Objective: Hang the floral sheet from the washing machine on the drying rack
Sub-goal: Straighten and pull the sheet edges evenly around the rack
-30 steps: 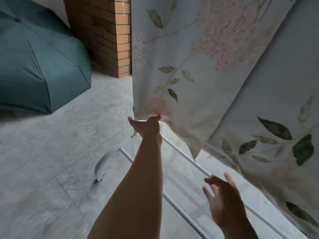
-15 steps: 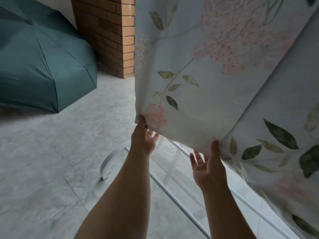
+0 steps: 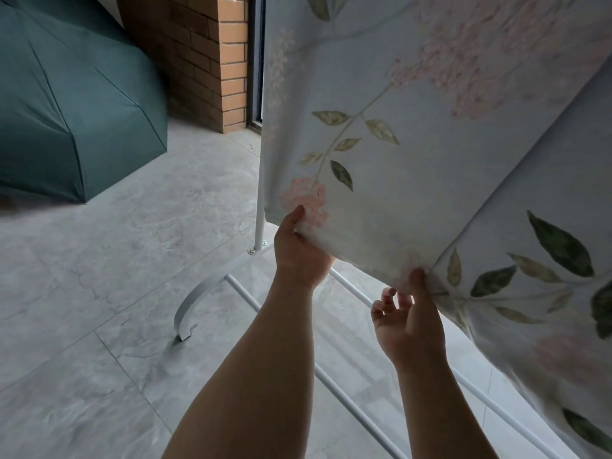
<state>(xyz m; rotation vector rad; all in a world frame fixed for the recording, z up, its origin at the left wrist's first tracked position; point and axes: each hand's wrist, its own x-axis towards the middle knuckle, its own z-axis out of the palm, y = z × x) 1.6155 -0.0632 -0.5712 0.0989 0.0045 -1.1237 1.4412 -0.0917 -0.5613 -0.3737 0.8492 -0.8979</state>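
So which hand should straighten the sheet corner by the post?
Probably left: the left hand grips the floral sheet near that corner; the right hand pinches it farther from the post.

Two hands (image 3: 299,256) (image 3: 409,329); one sheet (image 3: 414,144), rack (image 3: 198,293), umbrella (image 3: 73,111)

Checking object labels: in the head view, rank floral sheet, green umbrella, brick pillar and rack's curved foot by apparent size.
Largest to smallest:
1. floral sheet
2. green umbrella
3. brick pillar
4. curved foot
Sheet's lead partly reflects nearness to the camera.

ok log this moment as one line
phase: hanging | left hand: pinches floral sheet lower edge | right hand: pinches same edge | drying rack: base rails below hands
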